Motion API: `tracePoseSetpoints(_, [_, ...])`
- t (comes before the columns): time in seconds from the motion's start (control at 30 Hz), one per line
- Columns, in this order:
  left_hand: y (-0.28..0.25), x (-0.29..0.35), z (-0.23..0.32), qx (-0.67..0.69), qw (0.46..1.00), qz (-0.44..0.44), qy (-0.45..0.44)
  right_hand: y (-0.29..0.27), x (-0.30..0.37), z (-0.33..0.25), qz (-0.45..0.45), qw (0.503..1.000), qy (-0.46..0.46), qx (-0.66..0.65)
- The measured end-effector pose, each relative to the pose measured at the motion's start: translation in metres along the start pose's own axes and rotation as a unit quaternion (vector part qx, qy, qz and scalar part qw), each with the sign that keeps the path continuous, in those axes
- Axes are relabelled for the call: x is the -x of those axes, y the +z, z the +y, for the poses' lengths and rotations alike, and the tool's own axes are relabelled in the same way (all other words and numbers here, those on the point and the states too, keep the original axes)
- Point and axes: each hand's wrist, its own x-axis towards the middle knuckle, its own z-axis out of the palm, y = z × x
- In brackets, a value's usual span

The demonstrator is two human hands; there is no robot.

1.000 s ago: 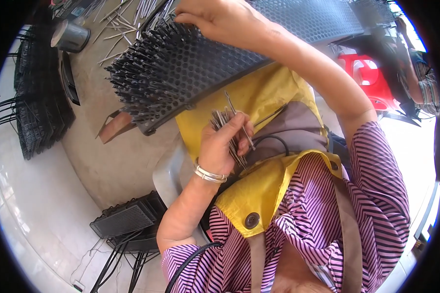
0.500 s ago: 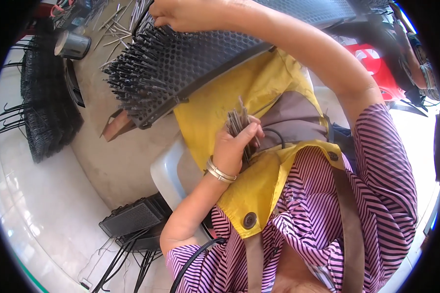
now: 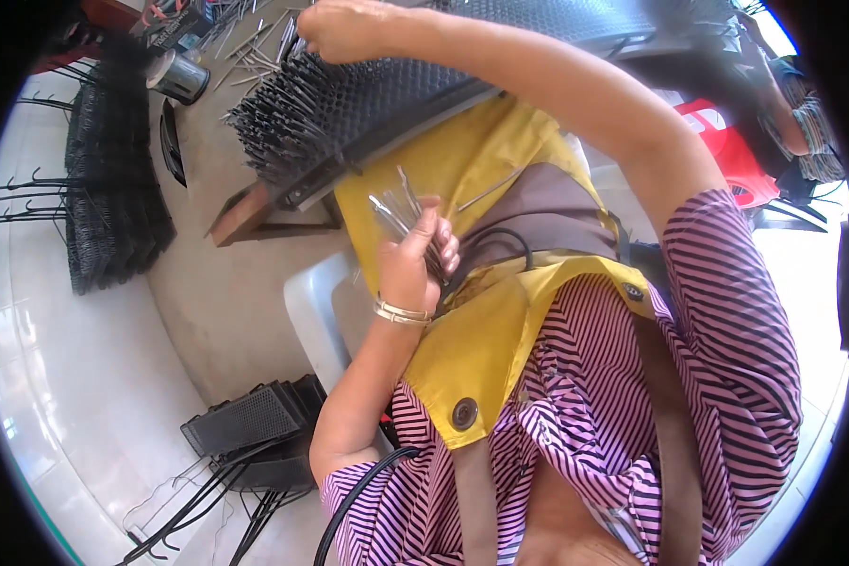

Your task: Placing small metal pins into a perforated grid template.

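The pins [image 3: 401, 209] are thin grey metal rods, bunched as a loose fan and pointing up and to the left over the yellow apron. The panel [image 3: 396, 94] is a dark perforated slab, tilted across the lap with its lower left edge resting on a wooden block. Its left portion is densely filled with protruding pins; its right portion shows bare holes.

Two bare hands show: the left hand [image 3: 413, 264] and the right hand [image 3: 341, 28]. One perforated black board [image 3: 415, 85] bristles with metal pins too many to count. One metal can [image 3: 177, 77], one red plastic stool [image 3: 726, 141], and one wooden block [image 3: 247, 213] appear.
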Motion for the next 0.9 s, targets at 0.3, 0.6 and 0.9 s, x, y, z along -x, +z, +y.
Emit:
tracePoseSetpoints(0.3, [-0.001, -0.002, 0.004, -0.006, 1.0, -0.013, -0.024, -0.016, 0.0, 0.0, -0.073, 0.997, 0.019, 0.005])
tracePoseSetpoints(0.6, [0.001, -0.005, 0.007, 0.017, 0.998, -0.043, -0.037, -0.033, -0.014, -0.014, -0.166, 0.985, 0.038, 0.016])
tracePoseSetpoints(0.9, [-0.004, -0.003, 0.003, 0.025, 0.997, -0.064, -0.046, -0.015, 0.002, 0.003, -0.086, 0.996, 0.034, -0.011])
